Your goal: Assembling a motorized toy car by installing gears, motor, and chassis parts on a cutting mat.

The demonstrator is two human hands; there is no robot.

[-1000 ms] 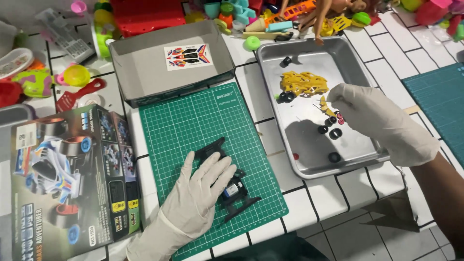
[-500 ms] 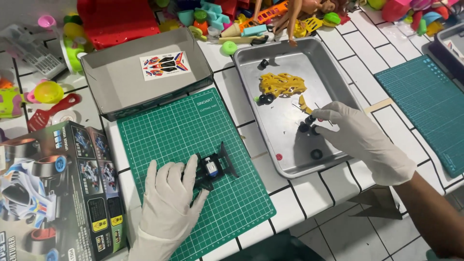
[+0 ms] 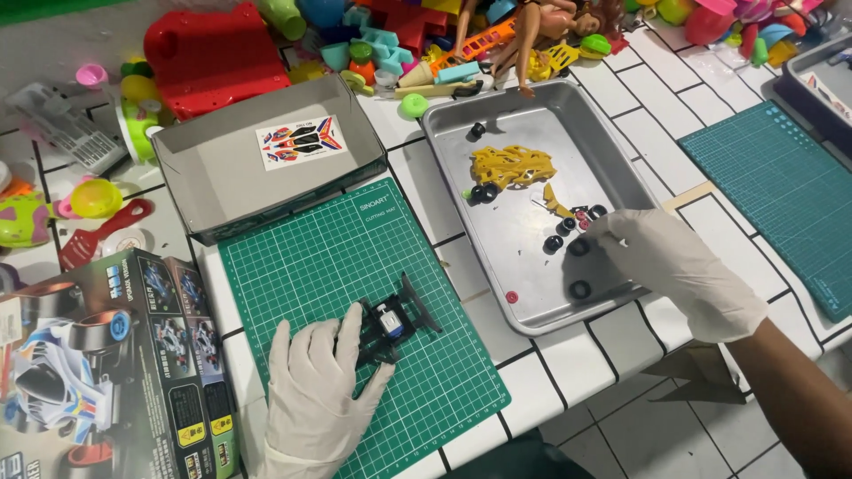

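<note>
The left hand [image 3: 315, 404], gloved, lay flat on the green cutting mat [image 3: 355, 293] with its fingers spread and pressed against the near-left end of the black toy-car chassis [image 3: 392, 324], steadying it rather than closing round it. The chassis sat on the mat just beyond those fingertips, its long axis running from lower left to upper right, towards the metal tray [image 3: 621, 168]. The right hand [image 3: 679, 266], also gloved, reached over the tray's near-right part, its fingertips bunched among the small black wheels [image 3: 579, 290]; whether they had pinched anything could not be told. The wheels lay to the right of the chassis, well apart from it and across the mat's edge, so the right hand was plainly the nearer to them. The yellow body shell [image 3: 510, 166] rested further back in the tray.
</note>
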